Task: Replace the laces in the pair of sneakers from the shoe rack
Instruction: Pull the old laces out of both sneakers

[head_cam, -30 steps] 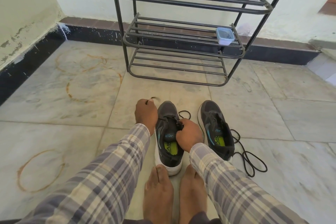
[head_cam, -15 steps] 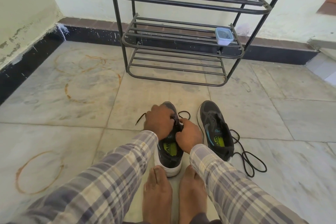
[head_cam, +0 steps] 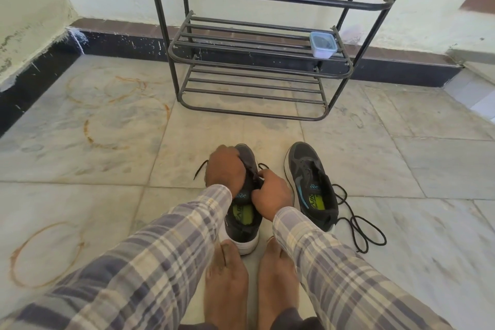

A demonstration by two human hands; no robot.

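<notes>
1. The floor (head_cam: 80, 169) is pale marbled stone tile with grey joints; rust-brown ring stains (head_cam: 45, 254) mark it on the left.
2. Cream walls meet in a corner at the upper left; a black skirting band (head_cam: 120, 43), flecked with white, runs along their foot.
3. A black metal shoe rack (head_cam: 251, 67) stands against the far wall; a small lidded plastic container (head_cam: 323, 45) sits at the right end of its middle shelf.
4. The near sneaker (head_cam: 243, 222), dark grey with a white sole and a green insole, stands on the floor just ahead of two bare feet (head_cam: 226, 284).
5. The left hand (head_cam: 225, 169) is curled over its forefoot, gripping it; a black lace end (head_cam: 199, 169) sticks out to the left of that hand.
6. The right hand (head_cam: 270, 193) pinches dark material at the shoe's throat; lace or tongue, I cannot tell.
7. The second sneaker (head_cam: 308, 169) lies just to the right, untouched; a loose black lace (head_cam: 359, 225) coils on the tile beside its heel.
8. Plaid sleeves (head_cam: 160, 262) cover both forearms.
</notes>
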